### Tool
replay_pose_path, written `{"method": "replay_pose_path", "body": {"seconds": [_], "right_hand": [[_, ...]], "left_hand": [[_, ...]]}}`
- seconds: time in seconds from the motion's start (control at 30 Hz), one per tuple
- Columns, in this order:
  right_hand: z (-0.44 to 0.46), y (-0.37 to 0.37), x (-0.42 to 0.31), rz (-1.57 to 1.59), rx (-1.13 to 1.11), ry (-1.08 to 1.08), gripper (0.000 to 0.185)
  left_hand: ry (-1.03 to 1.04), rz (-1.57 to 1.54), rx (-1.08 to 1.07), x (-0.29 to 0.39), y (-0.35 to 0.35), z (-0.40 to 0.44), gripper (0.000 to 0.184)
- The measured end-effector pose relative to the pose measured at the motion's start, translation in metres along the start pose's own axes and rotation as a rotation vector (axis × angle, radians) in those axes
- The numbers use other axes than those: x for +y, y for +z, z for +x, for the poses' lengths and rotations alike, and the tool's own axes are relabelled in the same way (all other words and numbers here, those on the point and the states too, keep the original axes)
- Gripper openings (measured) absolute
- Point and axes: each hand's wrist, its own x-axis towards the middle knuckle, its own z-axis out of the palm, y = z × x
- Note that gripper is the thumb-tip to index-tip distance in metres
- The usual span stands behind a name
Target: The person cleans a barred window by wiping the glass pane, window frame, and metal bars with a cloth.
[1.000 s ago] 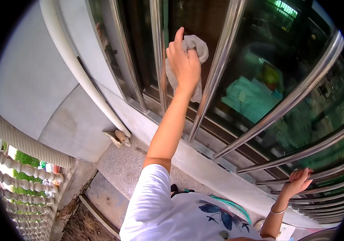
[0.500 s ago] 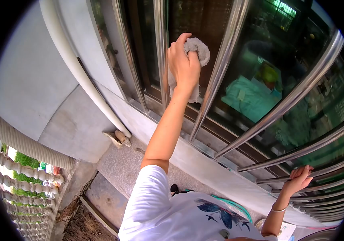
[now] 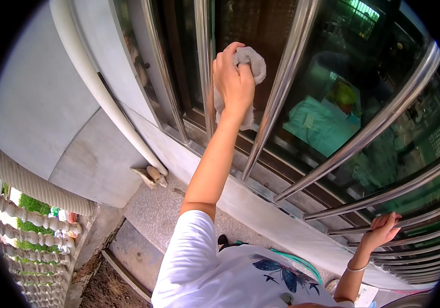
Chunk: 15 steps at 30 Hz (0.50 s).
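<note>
My left hand point(image 3: 232, 84) is closed around a bunched grey cloth point(image 3: 253, 64), whose lower end hangs below the palm. The hand is reached out to the window, between two upright metal bars, and the cloth lies against the dark pane or just in front of it; I cannot tell which. Down at the right, my right hand point(image 3: 380, 231), with a bangle at the wrist, has its fingers curled around one of the shiny metal bars point(image 3: 410, 222) of the window guard. Part of those fingers is hidden behind the bar.
Dark green glass point(image 3: 379, 102) behind the bars shows reflections and things indoors. A white pipe point(image 3: 94, 77) runs down the wall at left. A green hose point(image 3: 304, 264) lies by my feet. Stone balusters point(image 3: 35, 238) stand at lower left, beside bare soil point(image 3: 109, 285).
My left hand and the cloth have shifted very slightly to the left. The right hand stays on its bar.
</note>
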Motion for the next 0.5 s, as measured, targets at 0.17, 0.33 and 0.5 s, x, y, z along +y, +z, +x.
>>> {"method": "replay_pose_path", "body": {"seconds": [0.17,0.33,0.5], "right_hand": [[0.0007,-0.0018,0.0008,0.0,-0.001,0.002,0.007],[0.0008,-0.0006,0.0016,0.003,0.014,0.003,0.007],[0.002,-0.0032,0.0017,0.008,0.005,0.004,0.007]], "left_hand": [[-0.02,-0.036,0.007,0.0016,0.0008,0.0017,0.041],[0.008,-0.026,0.044,0.0032,0.001,0.0003,0.039],[0.007,-0.028,0.014,0.0009,0.0001,0.0002,0.039]]}}
